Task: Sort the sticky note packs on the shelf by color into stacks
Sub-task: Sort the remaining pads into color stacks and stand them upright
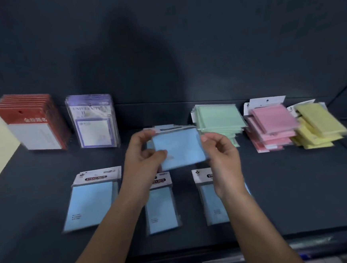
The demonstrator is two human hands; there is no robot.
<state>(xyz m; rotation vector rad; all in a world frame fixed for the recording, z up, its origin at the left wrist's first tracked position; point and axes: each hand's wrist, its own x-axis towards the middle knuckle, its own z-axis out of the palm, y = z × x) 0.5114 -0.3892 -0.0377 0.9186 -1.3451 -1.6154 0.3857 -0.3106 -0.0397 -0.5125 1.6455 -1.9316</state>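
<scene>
Here we have the blue pack [180, 149] raised off the shelf [287, 188] at the middle of the view, held between both hands. Our left hand [143, 154] takes its left side, thumb laid on the front and fingers curled over the top corner. Our right hand [222, 154] pinches the right edge with bent fingers. Just behind the pack, at 12 o'clock, we make out what we take for the blue stack [169, 128], only its white tops showing through the blur.

Working outward, the green stack [217, 117] sits near at 2 o'clock. Past it at 3 o'clock the pink stack [271, 125] and the yellow stack [321, 123] touch each other, both rather splayed. Those three colours look gathered. Nearer us, three loose packs [91, 202], all blue, lie flat and apart at 7, 6 and 5 o'clock, the last two partly hidden from us. Far off at 10 o'clock stand red packs [33, 123] and purple packs [94, 121], upright in rows; they seem another product.

So we judge the sorting well along: green, pink and yellow done, blue in hand. Left are this pack, then the three loose ones, and perhaps squaring the pink and yellow.
</scene>
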